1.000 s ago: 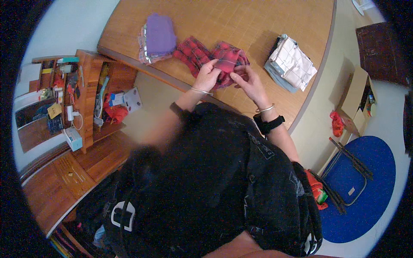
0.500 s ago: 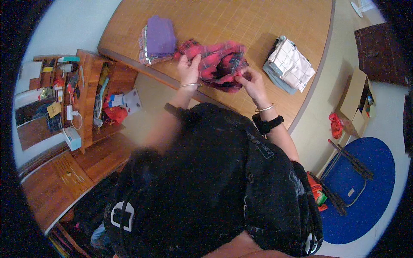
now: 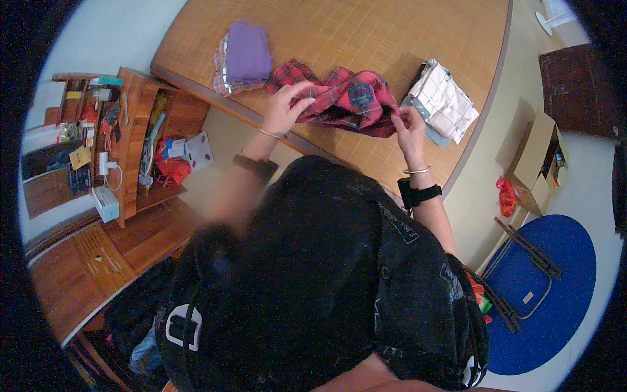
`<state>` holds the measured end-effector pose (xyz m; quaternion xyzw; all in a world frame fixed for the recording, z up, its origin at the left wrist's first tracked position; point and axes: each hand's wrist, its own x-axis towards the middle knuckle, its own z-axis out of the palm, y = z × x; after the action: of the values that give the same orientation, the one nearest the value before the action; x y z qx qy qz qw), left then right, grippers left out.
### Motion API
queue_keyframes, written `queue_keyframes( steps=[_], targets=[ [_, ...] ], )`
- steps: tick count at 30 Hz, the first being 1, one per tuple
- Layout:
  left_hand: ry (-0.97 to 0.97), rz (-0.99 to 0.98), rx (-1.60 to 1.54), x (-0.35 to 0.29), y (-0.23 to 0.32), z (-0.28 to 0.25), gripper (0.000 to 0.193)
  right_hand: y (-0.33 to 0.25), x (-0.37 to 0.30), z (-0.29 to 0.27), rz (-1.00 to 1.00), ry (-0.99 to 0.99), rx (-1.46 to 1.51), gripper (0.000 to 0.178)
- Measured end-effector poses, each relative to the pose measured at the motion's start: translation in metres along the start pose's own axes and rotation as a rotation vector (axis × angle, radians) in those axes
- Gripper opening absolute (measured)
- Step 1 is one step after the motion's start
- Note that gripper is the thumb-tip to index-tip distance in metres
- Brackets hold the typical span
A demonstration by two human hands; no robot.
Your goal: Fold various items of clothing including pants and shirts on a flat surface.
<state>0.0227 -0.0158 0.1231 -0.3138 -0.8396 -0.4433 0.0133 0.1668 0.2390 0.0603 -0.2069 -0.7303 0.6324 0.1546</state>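
Note:
A crumpled red-and-black plaid garment (image 3: 356,98) lies across the front part of a tan woven mat surface (image 3: 366,32), stretched between my two hands. My left hand (image 3: 285,110) is closed on its left part, thumb and fingers around a fold. At the right end, my right hand (image 3: 409,130) pinches the garment's edge between thumb and fingers. Left of the garment sits a folded pile with a purple cloth (image 3: 248,51) on top and plaid pieces beneath. Close beyond my right hand is another folded stack, topped by a white checked cloth (image 3: 444,98).
A wooden shelf unit (image 3: 134,144) with assorted small items stands at the left. On the right floor are an open cardboard box (image 3: 532,153), a red plastic bag (image 3: 506,197) and a blue round folding table (image 3: 562,261) with its legs showing. The mat's front edge runs beneath my forearms.
My right hand has moved right, drawing out the garment's right end so it spreads wider. My left hand has shifted slightly left, its fingers reaching further over the cloth.

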Motion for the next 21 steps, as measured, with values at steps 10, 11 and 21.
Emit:
queue_keyframes(
  steps=[10, 11, 21],
  targets=[
    [-0.192, -0.038, 0.036, -0.015, -0.036, -0.006, 0.031, 0.012, 0.006, -0.033, -0.144, 0.144, -0.175, 0.007],
    [-0.159, -0.049, -0.043, -0.014, -0.036, -0.007, 0.028, 0.019, 0.006, -0.038, -0.145, 0.146, -0.177, 0.007],
    [-0.073, -0.455, -0.59, -0.024, -0.042, -0.022, 0.022, 0.009, 0.004, -0.043, -0.032, 0.148, -0.092, 0.008]
  ],
)
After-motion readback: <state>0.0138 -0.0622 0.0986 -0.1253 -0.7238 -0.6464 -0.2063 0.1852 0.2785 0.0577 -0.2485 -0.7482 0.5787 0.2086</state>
